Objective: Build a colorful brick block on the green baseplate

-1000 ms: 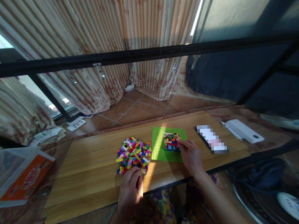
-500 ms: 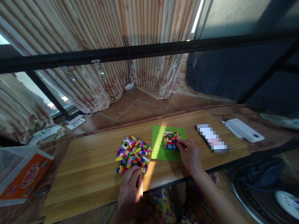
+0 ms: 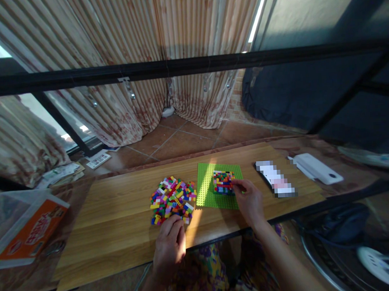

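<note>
A green studded baseplate (image 3: 205, 192) lies on the wooden tabletop, partly in a strip of sunlight. On it stands a small block build (image 3: 223, 182) of many-coloured toy bricks. My right hand (image 3: 250, 201) is at the build's right edge with thumb and forefinger pinched together; whatever is between the fingertips is hidden or too small to name. Left of the plate spreads a heap of loose toy bricks (image 3: 173, 198). My left hand (image 3: 170, 240) rests at the heap's near edge, its fingers curled closed, and their tips are hard to see.
A phone (image 3: 274, 179) with a blurred screen lies right of the plate. Beyond it is a white device (image 3: 318, 168). To the left stands a clear plastic tub (image 3: 52, 197) with an orange label. A dark rail (image 3: 177, 67) crosses ahead, before striped curtains (image 3: 126, 32).
My right hand has shifted slightly right, uncovering more of the block build's right side. The left hand and the loose bricks look unchanged.
</note>
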### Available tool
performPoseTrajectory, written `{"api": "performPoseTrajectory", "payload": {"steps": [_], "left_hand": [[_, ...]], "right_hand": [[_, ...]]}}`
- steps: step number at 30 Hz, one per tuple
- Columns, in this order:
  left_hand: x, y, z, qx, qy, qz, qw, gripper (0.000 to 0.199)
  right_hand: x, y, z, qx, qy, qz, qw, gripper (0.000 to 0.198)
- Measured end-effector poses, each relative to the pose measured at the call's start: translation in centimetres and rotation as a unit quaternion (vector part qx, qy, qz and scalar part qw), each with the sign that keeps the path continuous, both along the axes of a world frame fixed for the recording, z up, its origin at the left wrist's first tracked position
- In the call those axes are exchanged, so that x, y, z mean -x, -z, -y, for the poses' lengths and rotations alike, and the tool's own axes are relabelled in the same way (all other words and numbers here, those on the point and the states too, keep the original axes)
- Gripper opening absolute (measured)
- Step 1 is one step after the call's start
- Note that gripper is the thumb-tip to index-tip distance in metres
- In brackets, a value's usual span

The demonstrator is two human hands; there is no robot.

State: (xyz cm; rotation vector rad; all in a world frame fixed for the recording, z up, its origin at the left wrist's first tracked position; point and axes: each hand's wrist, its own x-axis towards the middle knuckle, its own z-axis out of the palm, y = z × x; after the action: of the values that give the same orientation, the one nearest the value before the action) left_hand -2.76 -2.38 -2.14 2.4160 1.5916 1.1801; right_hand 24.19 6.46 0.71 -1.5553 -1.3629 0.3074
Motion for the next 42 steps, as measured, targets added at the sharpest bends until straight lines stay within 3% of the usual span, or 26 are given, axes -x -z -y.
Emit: {"api": "performPoseTrajectory", "payload": {"steps": [12,22,32,42], "left_hand": [[-0.2,-0.3,-0.1,-0.011,-0.014,0.007,1.0,0.014],[-0.2,0.0,-0.1,-0.01,-0.016,0.004,1.0,0.014],[-0.1,-0.1,-0.1,0.003,-0.009,0.003,1.0,0.016],[-0.1,-0.2,0.0,-0.005,0.0,-0.002,1.0,0.015]], "right_hand": [[0.4,0.4,-0.4,0.035,0.03,-0.119,0.992,0.023],[0.3,-1.2,-0.9,0.072,0.019,-0.09,0.993,0.018],[0.5,0.2,-0.1,0.037,0.0,-0.068,0.997,0.027],[0.7,-0.5,-1.6,0.103,0.043,-0.07,0.991,0.025]]}}
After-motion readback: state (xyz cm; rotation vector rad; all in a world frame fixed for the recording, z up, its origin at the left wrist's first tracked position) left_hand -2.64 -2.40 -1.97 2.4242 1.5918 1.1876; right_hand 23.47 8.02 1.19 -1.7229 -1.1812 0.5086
